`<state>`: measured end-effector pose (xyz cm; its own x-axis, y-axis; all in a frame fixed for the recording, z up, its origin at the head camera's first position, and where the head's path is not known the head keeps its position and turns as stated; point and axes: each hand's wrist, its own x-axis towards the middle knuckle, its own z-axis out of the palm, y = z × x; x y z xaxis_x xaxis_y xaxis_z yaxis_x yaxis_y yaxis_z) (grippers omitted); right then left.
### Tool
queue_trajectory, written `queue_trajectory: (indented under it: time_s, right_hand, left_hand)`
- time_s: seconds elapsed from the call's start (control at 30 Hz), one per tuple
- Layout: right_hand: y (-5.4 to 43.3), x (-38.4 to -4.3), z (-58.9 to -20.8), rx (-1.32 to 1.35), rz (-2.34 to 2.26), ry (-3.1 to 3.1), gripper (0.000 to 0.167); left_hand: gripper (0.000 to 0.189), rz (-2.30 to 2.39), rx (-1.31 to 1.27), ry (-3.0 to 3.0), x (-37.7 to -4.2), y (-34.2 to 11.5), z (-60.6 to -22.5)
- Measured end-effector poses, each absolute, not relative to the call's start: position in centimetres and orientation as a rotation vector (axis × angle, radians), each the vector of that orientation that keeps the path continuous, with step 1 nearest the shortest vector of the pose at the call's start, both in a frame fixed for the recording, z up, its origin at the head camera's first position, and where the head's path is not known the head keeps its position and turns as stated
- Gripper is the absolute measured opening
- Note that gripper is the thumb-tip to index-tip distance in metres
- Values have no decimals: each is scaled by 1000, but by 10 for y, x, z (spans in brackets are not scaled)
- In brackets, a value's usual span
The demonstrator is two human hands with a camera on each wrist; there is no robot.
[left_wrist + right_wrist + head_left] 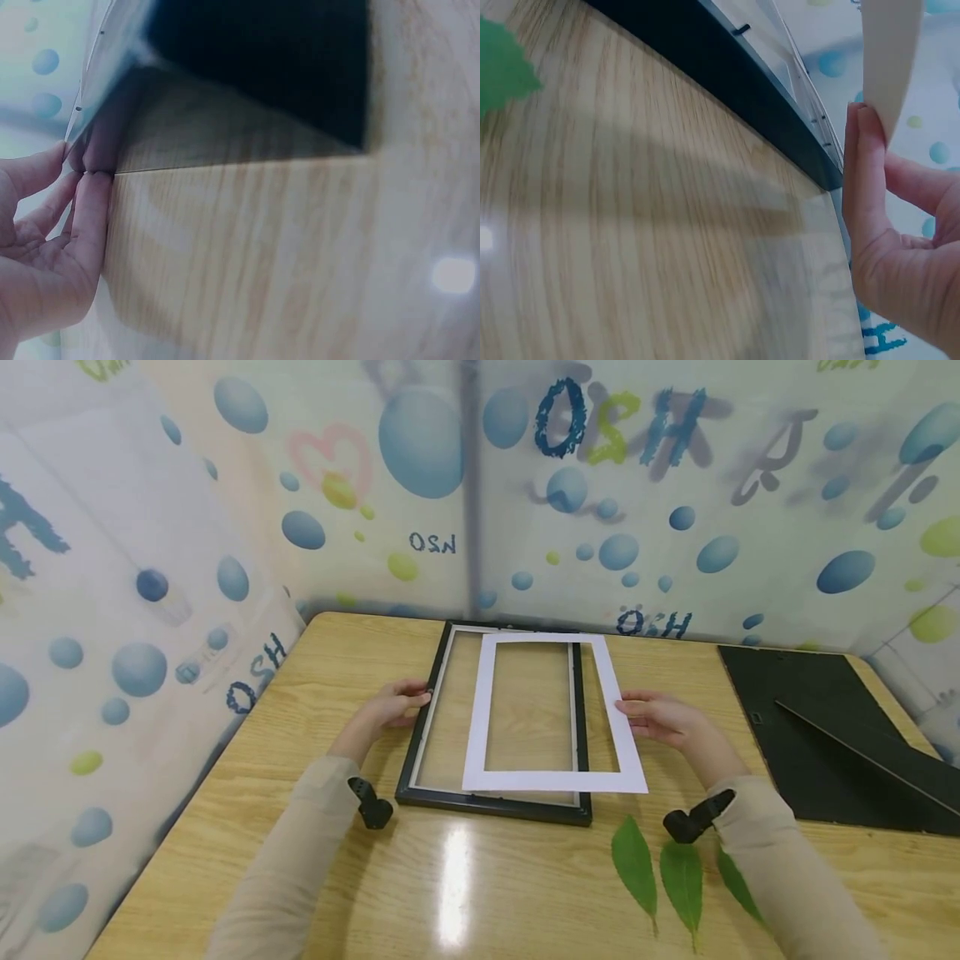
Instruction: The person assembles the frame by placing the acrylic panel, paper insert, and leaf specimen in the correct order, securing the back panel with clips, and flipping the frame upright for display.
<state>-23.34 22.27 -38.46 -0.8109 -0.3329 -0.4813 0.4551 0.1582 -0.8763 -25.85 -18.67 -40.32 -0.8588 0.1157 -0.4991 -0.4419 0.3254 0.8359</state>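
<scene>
A black picture frame lies on the wooden table in the head view, with a pale inner lip. My left hand holds its left side, thumb at the upper edge and fingers against the outer side; the left wrist view shows these fingers at the glossy side. My right hand pinches the right edge of a white rectangular mat between thumb and fingers. The mat is raised over the frame, shifted right so that it overhangs the frame's right side. In the right wrist view, the mat stands nearly edge-on.
A black backing board with a raised stand flap lies at the table's right. Several green leaves lie near the front right, one partly behind the right sleeve. A patterned curtain hangs behind the table.
</scene>
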Motion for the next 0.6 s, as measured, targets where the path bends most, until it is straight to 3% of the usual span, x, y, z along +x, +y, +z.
queue_trajectory:
  time_s: [0.2, 0.47, 0.6]
  right_hand:
    - [211, -234, -385, 97, -1748, 1794, 37]
    - [191, -237, -386, 117, -1743, 1770, 47]
    - [183, -239, -387, 117, -1737, 1790, 43]
  left_hand:
    - [49, 1552, -275, 2134, -259, -186, -405]
    - [50, 1563, -261, 2116, -258, -186, -403]
    - [50, 1578, -255, 2103, -258, -186, -403]
